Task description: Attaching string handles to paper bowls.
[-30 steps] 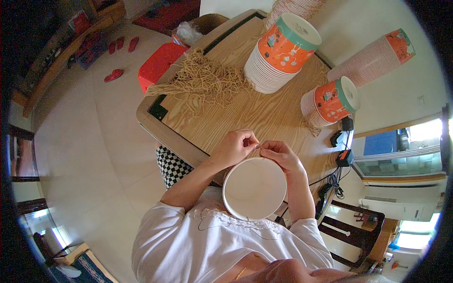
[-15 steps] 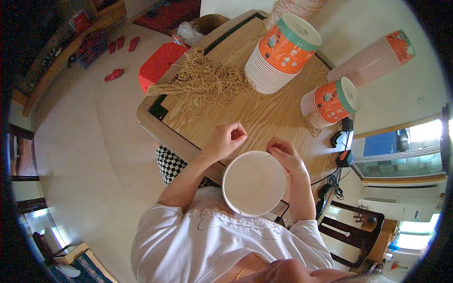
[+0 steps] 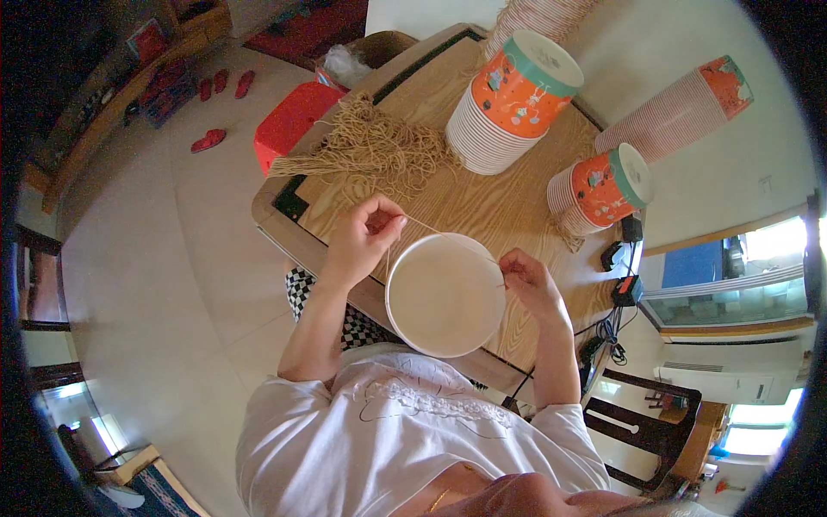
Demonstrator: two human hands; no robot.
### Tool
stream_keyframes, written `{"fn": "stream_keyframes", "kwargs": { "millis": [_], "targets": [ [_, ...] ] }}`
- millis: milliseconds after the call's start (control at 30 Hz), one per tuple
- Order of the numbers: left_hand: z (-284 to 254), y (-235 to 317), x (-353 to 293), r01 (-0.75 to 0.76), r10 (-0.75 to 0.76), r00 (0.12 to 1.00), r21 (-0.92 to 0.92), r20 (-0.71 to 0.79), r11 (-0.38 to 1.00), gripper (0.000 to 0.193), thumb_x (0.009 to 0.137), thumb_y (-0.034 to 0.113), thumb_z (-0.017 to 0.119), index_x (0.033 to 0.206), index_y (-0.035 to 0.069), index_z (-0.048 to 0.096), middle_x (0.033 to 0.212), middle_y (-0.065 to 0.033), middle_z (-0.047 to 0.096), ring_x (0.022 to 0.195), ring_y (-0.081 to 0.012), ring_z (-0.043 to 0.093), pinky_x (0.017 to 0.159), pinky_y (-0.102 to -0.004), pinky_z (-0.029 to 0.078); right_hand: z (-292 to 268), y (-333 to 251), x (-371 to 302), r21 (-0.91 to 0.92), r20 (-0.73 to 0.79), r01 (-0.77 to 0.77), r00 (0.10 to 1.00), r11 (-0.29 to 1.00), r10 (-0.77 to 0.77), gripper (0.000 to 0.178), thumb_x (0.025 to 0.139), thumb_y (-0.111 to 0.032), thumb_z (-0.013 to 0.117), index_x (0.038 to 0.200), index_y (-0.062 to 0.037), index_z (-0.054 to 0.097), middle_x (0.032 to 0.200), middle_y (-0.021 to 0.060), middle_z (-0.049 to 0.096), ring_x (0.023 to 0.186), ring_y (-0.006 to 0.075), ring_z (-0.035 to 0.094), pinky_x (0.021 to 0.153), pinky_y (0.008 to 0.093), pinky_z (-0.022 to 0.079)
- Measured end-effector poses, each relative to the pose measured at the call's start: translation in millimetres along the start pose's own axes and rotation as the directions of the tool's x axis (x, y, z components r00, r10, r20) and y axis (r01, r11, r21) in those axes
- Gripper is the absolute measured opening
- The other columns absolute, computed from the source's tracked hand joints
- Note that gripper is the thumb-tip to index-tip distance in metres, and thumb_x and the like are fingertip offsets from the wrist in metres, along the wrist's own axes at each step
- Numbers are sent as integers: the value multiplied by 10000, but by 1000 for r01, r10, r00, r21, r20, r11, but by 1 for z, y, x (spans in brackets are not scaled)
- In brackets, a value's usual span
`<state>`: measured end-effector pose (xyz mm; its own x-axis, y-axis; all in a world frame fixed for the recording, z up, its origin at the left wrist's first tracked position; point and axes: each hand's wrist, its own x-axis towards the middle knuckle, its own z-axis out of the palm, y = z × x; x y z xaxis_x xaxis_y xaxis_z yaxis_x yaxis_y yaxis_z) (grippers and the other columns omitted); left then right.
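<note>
A white round paper tub point(image 3: 445, 302) faces me with its open mouth, at the table's front edge near my lap. My left hand point(image 3: 357, 246) is closed in a pinch on a thin tan string point(image 3: 441, 232), beyond the tub's left side; a loose end hangs below the fingers. Taut, the string runs across the tub's far rim to my right hand point(image 3: 532, 286). That hand is closed at the rim's right side, its fingertips pinching the string there. Whether it also grips the rim is hard to see.
A tangled heap of tan strings point(image 3: 375, 146) lies on the wooden table point(image 3: 431, 205). Beyond it stand a tall stack of orange and green tubs point(image 3: 515, 103) and a shorter stack point(image 3: 600, 189). Black adapters and cables point(image 3: 622, 293) line the right edge. A red stool point(image 3: 293, 125) is at the left.
My left hand has moved left and away from me, drawing a longer stretch of string between the hands. The tub has shifted left and farther out. My right hand has moved slightly right.
</note>
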<state>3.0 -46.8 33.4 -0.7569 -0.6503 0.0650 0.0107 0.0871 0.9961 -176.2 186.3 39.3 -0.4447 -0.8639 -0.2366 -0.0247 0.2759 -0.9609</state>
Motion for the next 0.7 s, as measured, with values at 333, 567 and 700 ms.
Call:
{"fn": "stream_keyframes", "kwargs": {
  "millis": [333, 567, 700],
  "targets": [
    [-8, 20, -2, -26, 25, 1000, -73, -10, 997, 68, 830, 97, 601, 804, 44, 566, 578, 9, 578, 506, -45, 557, 451, -178, 398, 3, -4, -2, -72, -13, 35, 999, 997, -36, 122, 809, -15, 481, 925, -25, 519, 800, -3, 534, 718, 72, 487, 642, 221, 408],
    [-6, 19, 0, -34, 35, 999, -81, 3, 996, 88, 835, 130, 605, 824, 49, 572, 593, 19, 558, 498, -54, 518, 459, -196, 401, 4, -2, -3, -116, -41, 49, 998, 992, -54, 98, 807, -10, 480, 897, -23, 518, 791, -10, 528, 708, 67, 479, 637, 214, 401],
    [6, -15, 15, -91, 91, 996, 186, 8, 978, 127, 806, 178, 630, 817, 56, 596, 609, -4, 579, 522, -70, 529, 482, -239, 417, 6, 1, 3, -253, -84, 71, 992, 965, -95, 85, 807, 13, 483, 879, -18, 518, 769, -17, 519, 704, 57, 466, 633, 207, 393]
  ]
}}
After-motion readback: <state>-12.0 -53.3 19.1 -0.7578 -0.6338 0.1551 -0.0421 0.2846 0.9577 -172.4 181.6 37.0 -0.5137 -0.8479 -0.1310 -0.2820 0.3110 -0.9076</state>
